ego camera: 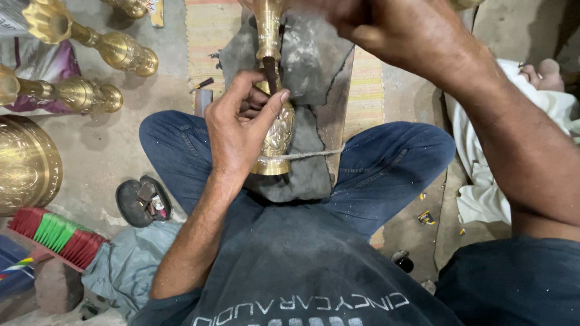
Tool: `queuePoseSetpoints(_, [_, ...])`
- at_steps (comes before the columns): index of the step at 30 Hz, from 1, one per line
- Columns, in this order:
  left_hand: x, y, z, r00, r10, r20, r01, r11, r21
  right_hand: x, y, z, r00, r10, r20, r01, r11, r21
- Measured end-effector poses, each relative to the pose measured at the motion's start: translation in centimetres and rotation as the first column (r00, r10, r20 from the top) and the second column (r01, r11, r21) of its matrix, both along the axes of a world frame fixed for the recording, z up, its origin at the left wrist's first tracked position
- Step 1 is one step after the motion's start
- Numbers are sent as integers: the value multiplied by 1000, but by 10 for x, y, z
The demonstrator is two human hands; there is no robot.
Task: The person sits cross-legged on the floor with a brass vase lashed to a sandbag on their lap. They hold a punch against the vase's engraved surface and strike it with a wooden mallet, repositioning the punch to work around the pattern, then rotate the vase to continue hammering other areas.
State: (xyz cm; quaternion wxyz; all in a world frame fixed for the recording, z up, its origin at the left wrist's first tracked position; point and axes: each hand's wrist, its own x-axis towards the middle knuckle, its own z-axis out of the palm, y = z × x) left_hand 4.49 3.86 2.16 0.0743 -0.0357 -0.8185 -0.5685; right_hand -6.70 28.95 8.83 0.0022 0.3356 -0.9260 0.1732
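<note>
A brass vase (277, 136) with an engraved body lies on a dark grey block (311, 66) between my knees, tied down by a cord (308, 154). My left hand (238, 124) rests on the vase and pinches a thin dark chisel (270, 73) upright against the brass. My right hand (374, 24) is raised above the vase's neck at the top of the view, blurred, fingers closed; whatever it holds is hidden.
Several brass stands (84, 90) and a big brass plate (24, 163) lie on the floor at left. A sandal (143, 201), a red and green brush (57, 235), a striped mat (208, 36) and white cloth (483, 181) surround me. Another person's toes (544, 72) show at right.
</note>
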Motion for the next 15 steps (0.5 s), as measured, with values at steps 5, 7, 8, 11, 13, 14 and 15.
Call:
queuePoseSetpoints(5, [1,0,-3,999,2,-38,-2,1000,-20,3,1,-1,975,90,-203,-80,995,60])
queuePoseSetpoints(7, [3,1,-4,999,4,-38,-5,1000,-21,3,0,-2,960,-150,236,147,989,26])
queuePoseSetpoints(8, [3,1,-4,999,6,-50,-7,1000,-31,3,0,-2,998,-38,50,36,998,51])
queuePoseSetpoints(11, [3,1,-5,998,3,-70,-6,999,-43,6,2,-2,975,109,-193,-94,992,84])
queuePoseSetpoints(13, [3,1,-5,998,7,-56,-9,999,-35,6,3,-3,998,-24,52,26,999,-38])
queuePoseSetpoints(14, [3,1,-5,999,5,-45,-6,1000,-26,8,4,-4,997,37,-66,-36,999,20])
queuePoseSetpoints(15, [2,1,-5,999,0,-36,-1,1000,-18,9,6,-4,978,103,-183,-88,993,84])
